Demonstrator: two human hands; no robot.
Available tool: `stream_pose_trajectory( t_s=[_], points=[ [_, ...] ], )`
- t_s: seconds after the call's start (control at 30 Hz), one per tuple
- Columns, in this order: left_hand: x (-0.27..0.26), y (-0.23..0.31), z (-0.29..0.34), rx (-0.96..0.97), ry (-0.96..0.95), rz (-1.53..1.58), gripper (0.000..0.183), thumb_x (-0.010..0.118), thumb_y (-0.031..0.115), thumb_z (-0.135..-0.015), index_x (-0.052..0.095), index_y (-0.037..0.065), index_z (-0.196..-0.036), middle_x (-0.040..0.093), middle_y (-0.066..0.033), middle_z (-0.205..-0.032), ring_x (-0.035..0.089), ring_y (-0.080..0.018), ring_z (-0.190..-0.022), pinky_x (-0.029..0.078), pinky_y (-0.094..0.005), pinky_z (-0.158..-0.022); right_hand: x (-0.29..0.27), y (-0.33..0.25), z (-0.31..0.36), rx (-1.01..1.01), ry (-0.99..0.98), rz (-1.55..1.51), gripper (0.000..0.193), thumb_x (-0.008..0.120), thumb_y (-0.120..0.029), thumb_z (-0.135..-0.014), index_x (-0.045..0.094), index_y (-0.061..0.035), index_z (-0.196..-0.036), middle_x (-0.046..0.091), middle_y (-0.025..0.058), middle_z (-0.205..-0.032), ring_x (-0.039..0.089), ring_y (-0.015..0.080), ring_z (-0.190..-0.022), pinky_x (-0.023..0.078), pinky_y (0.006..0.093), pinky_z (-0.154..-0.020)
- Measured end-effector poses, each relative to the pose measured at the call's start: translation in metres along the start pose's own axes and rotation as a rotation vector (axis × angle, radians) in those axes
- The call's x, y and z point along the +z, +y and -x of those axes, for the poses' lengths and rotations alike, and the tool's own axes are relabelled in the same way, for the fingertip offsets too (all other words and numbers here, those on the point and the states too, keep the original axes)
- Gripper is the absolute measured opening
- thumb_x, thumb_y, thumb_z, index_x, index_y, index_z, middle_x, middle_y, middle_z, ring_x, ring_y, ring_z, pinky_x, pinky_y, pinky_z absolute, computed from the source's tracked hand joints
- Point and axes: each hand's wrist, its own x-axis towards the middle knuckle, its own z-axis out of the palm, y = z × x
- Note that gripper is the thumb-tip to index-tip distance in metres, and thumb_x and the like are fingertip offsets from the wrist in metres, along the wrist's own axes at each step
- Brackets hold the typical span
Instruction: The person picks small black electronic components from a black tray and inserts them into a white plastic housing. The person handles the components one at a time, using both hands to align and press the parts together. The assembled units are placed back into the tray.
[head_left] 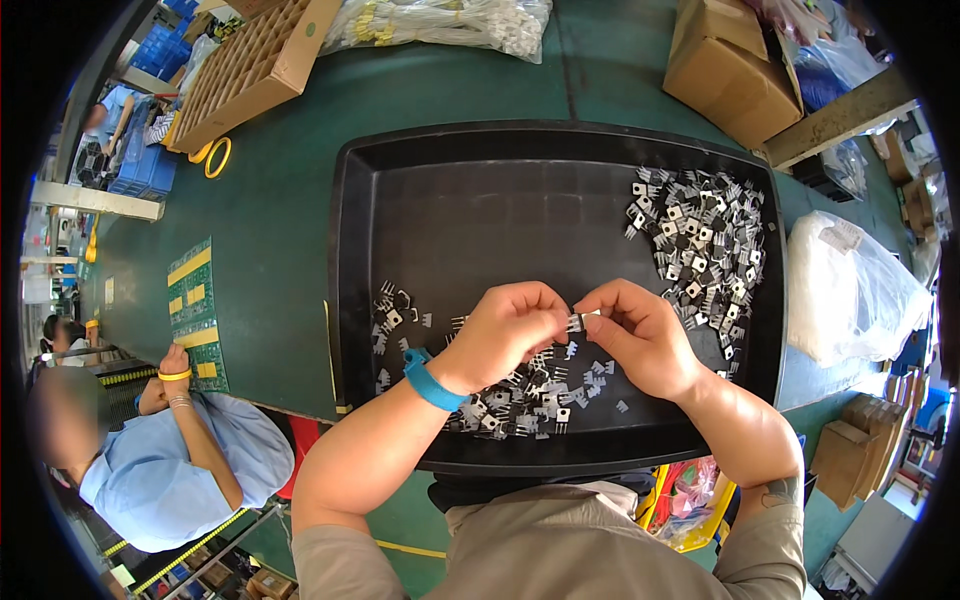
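Note:
Over the black tray (560, 138), my left hand (508, 335) and my right hand (645, 335) meet fingertip to fingertip. Between them is a small transistor (590, 315) with a silvery tab, and a little grey comb-shaped piece (575, 323) against it. Both hands are closed in a pinch; the fingers partly hide the parts, so I cannot tell how the two fit together. A blue strap (433, 382) circles my left wrist. Beneath my hands lies a pile of loose transistors (497, 402) mixed with grey comb-shaped pieces (597, 375). Another heap of transistors (706, 235) fills the tray's right side.
Green circuit boards (195, 290) lie on the green table at left, beside a seated person in a light-blue top (190, 480). A divided cardboard box (255, 75) and bagged parts (440, 25) stand behind. At right are a white plastic bag (850, 290) and a cardboard box (730, 75).

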Motion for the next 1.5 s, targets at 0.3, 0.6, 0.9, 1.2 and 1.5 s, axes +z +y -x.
stream_pose_trajectory(
  t_s=[0.3,0.6,0.9,1.2,1.5],
  points=[
    [-0.007,0.001,0.0,0.037,0.041,0.137,0.015,0.049,0.005,-0.087,0.059,0.002,-0.097,0.059,-0.0035,-0.084,0.046,-0.0065,-0.066,0.03,-0.0192,-0.049,-0.001,-0.002,-0.005,0.1,-0.062,-0.094,0.007,0.059,-0.004,-0.09,0.058,-0.0031,-0.096,0.064,0.0068,-0.087,0.062,0.0114,-0.072,0.048,0.0263,-0.056],
    [-0.009,-0.001,-0.004,0.117,0.051,0.286,0.03,0.042,-0.007,-0.084,0.052,0.004,-0.111,0.061,-0.0102,-0.094,0.045,-0.0082,-0.064,0.03,-0.0186,-0.048,0.015,0.015,-0.002,-0.321,-0.236,1.128,0.015,0.067,-0.011,-0.078,0.059,-0.005,-0.089,0.055,0.0109,-0.089,0.063,0.0279,-0.084,0.053,0.0383,-0.069],
    [-0.002,0.004,-0.003,0.143,0.013,0.143,0.024,0.051,0.004,-0.095,0.052,0.005,-0.119,0.064,-0.0184,-0.115,0.048,-0.0067,-0.063,0.036,-0.0179,-0.05,0.016,0.011,0.005,-0.257,-0.331,1.032,0.015,0.063,-0.005,-0.079,0.056,-0.0026,-0.092,0.056,0.014,-0.087,0.063,0.0319,-0.081,0.053,0.0407,-0.07],
    [-0.006,0.001,-0.002,0.121,0.026,0.108,0.024,0.051,0.009,-0.098,0.058,0.002,-0.12,0.064,-0.0177,-0.119,0.049,-0.0072,-0.06,0.04,-0.0184,-0.052,0.0,-0.006,0.005,-0.027,-0.144,0.432,0.015,0.059,-0.004,-0.086,0.054,-0.0017,-0.101,0.063,0.0128,-0.083,0.062,0.0292,-0.073,0.049,0.0361,-0.067],
    [0.001,-0.006,-0.002,0.251,-0.004,-0.122,0.028,0.05,0.013,-0.1,0.057,0.0,-0.123,0.067,-0.0115,-0.11,0.049,-0.0054,-0.058,0.042,-0.0192,-0.053,0.0,-0.014,0.004,0.047,-0.234,0.136,0.033,0.05,-0.004,-0.09,0.052,-0.0009,-0.123,0.06,0.0034,-0.078,0.055,0.0081,-0.07,0.046,0.0254,-0.064]
  ],
)
